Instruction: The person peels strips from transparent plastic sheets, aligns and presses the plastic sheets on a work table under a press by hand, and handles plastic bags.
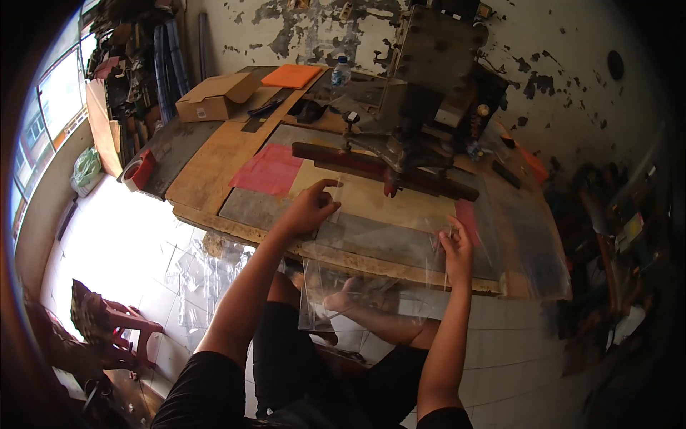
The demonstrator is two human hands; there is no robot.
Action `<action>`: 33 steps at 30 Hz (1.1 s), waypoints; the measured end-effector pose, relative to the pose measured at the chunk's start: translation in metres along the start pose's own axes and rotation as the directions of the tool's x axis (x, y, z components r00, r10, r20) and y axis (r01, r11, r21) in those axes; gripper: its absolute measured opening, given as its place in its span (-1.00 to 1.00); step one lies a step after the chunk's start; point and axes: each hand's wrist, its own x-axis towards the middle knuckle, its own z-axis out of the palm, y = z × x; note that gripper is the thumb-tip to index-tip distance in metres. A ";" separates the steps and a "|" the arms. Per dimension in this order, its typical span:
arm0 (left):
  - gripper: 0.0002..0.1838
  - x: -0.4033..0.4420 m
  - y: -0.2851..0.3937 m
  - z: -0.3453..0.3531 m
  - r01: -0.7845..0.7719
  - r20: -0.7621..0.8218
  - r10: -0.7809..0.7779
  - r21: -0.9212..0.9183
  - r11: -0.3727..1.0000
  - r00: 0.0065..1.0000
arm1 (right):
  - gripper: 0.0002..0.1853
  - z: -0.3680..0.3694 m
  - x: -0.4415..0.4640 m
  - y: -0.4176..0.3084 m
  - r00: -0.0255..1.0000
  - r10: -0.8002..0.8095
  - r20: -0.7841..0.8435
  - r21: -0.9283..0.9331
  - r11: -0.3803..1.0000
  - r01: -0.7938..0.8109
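Note:
A clear plastic sheet (368, 289) stretches between my hands and hangs over the table's front edge, above my legs. My left hand (309, 209) holds its left side, with thumb and index finger curled at the film. At the other side, my right hand (457, 252) pinches the sheet between thumb and fingers. Beyond both hands is a press machine (418, 93) with a long dark red bar (371, 168). Beneath the bar lies a yellowish sheet (379, 200) on a grey board (286, 225), beside a pink sheet (270, 169).
An opened cardboard box (214, 98), an orange packet (291, 76) and a water bottle (341, 71) stand at the back. A red tape roll (138, 170) sits at the left edge. More clear plastic (207, 279) hangs below the table, and a red stool (132, 325) stands at lower left.

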 end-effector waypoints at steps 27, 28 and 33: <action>-0.80 -0.004 0.005 0.004 -0.180 -0.010 0.184 0.169 0.969 0.983 | -0.66 0.006 0.007 0.005 1.000 -0.009 -0.022 -0.138 0.990 0.006; -0.80 -0.004 0.003 0.005 -0.182 -0.012 0.187 0.169 0.969 0.982 | -0.66 0.007 0.008 0.005 0.999 -0.012 -0.034 -0.146 0.989 0.007; -0.81 -0.004 -0.002 0.007 -0.162 -0.018 0.166 0.142 0.977 0.986 | -0.66 0.012 0.005 0.000 0.998 0.005 -0.055 -0.139 0.990 -0.012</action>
